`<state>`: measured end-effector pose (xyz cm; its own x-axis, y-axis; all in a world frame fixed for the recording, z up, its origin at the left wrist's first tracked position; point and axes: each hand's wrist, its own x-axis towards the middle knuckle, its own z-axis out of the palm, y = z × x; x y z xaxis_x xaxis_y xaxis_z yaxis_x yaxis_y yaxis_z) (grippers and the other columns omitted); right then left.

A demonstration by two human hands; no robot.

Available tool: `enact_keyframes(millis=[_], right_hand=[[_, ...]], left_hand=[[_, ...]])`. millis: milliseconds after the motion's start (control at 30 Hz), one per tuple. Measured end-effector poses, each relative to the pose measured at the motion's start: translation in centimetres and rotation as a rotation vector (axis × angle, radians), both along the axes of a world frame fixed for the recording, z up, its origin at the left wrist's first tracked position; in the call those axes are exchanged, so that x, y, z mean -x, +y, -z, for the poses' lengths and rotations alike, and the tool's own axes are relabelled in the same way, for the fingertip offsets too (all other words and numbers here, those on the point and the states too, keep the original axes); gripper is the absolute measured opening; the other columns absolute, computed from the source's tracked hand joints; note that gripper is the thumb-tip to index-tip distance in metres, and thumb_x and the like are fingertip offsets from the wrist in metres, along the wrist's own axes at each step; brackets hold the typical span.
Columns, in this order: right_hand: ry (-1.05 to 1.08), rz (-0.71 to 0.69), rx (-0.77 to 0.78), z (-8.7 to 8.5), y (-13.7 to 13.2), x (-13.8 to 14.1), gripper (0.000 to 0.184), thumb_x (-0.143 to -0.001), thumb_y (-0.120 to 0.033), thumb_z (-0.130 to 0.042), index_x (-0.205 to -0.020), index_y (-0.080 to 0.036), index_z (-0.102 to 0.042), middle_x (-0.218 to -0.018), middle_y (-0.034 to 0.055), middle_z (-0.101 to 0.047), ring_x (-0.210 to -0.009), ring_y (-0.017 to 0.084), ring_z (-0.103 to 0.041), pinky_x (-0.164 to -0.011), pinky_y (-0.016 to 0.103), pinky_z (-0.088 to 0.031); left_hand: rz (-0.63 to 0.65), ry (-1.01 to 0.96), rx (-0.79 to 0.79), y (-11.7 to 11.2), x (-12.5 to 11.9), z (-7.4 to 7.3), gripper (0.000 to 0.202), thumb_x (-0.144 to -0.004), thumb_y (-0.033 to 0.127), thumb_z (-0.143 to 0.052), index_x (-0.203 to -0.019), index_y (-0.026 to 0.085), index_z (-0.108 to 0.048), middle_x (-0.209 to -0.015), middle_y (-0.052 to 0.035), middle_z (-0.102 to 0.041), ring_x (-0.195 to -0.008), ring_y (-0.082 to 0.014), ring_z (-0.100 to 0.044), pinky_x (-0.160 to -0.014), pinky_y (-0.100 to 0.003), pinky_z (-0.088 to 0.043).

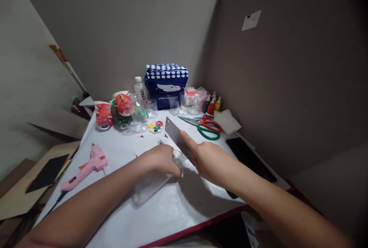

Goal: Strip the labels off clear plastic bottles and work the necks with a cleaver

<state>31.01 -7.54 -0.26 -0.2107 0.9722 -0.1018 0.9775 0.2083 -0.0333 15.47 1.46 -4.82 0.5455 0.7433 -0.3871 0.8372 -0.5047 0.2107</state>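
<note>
My left hand (163, 160) is closed around a clear plastic bottle (148, 186) that lies on its side on the white tabletop. In my right hand (208, 158) is a knife with a broad grey blade (179, 137), the index finger stretched along its spine. The blade stands slanted just right of the bottle's narrower end. Whether its edge touches the plastic, I cannot tell. My grip hides most of the knife's handle; a dark piece shows below the right forearm.
A pink glue gun (89, 167) lies at the left. Behind my hands are a paint palette (156, 126), red painted figures (104, 115), a blue bag (165, 87), a water bottle (140, 89), paint bottles (211, 106) and scissors (208, 131). A black phone or tablet (247, 156) lies right.
</note>
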Motion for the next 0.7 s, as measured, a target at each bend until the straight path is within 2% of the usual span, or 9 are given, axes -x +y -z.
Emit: enact_keyframes(millis=[100,300,367,433,600,700], right_hand=[[0.007,0.005,0.026,0.1,-0.4,-0.3,0.082,-0.082,-0.010,-0.044,-0.150,-0.015,0.001,-0.074,0.0077,-0.068,-0.060,0.019,-0.060,-0.047,0.025,-0.024],[-0.088,0.061,0.289,-0.2,-4.2,-1.9,0.095,-0.077,-0.002,-0.045,-0.146,-0.018,0.017,-0.071,0.0051,-0.068,-0.056,0.019,-0.059,-0.048,0.026,-0.024],[-0.122,0.072,0.315,-0.3,-4.6,-1.8,0.097,-0.076,-0.002,-0.046,-0.146,-0.017,0.018,-0.070,0.0053,-0.069,-0.056,0.020,-0.059,-0.047,0.027,-0.022],[-0.119,0.069,0.277,-0.4,-4.0,-1.4,0.093,-0.078,-0.003,-0.045,-0.147,-0.016,0.015,-0.069,0.0054,-0.068,-0.056,0.019,-0.059,-0.047,0.027,-0.022],[-0.027,0.041,0.076,-0.6,-0.2,0.3,0.080,-0.083,-0.011,-0.044,-0.150,-0.014,-0.001,-0.075,0.0080,-0.068,-0.058,0.018,-0.059,-0.046,0.026,-0.024],[0.001,0.036,0.012,-0.3,0.6,0.9,0.081,-0.081,-0.011,-0.045,-0.150,-0.013,-0.002,-0.076,0.0076,-0.069,-0.060,0.018,-0.059,-0.046,0.026,-0.024]], left_hand=[[-0.012,-0.021,0.028,-0.1,0.2,0.0,0.045,-0.048,0.055,-0.066,-0.074,0.018,-0.063,-0.072,-0.0051,-0.068,-0.063,-0.0201,-0.062,-0.045,-0.025,-0.039],[-0.014,-0.046,0.014,-0.2,0.3,0.2,0.049,-0.047,0.052,-0.067,-0.081,0.018,-0.064,-0.077,-0.0066,-0.068,-0.064,-0.0216,-0.061,-0.043,-0.026,-0.036],[-0.013,-0.035,0.016,-0.2,0.2,0.3,0.050,-0.046,0.053,-0.067,-0.082,0.018,-0.064,-0.078,-0.0067,-0.067,-0.065,-0.0222,-0.061,-0.043,-0.027,-0.037],[-0.003,-0.022,-0.005,-0.2,0.1,0.3,0.052,-0.046,0.055,-0.066,-0.083,0.018,-0.065,-0.080,-0.0073,-0.068,-0.067,-0.0231,-0.062,-0.045,-0.027,-0.039],[-0.018,-0.011,-0.028,-0.4,0.0,0.2,0.051,-0.046,0.057,-0.065,-0.079,0.018,-0.066,-0.078,-0.0082,-0.069,-0.068,-0.0231,-0.063,-0.047,-0.027,-0.040],[-0.009,-0.031,0.001,-0.3,0.1,0.1,0.048,-0.048,0.057,-0.065,-0.075,0.018,-0.065,-0.076,-0.0077,-0.069,-0.066,-0.0219,-0.063,-0.046,-0.027,-0.041]])
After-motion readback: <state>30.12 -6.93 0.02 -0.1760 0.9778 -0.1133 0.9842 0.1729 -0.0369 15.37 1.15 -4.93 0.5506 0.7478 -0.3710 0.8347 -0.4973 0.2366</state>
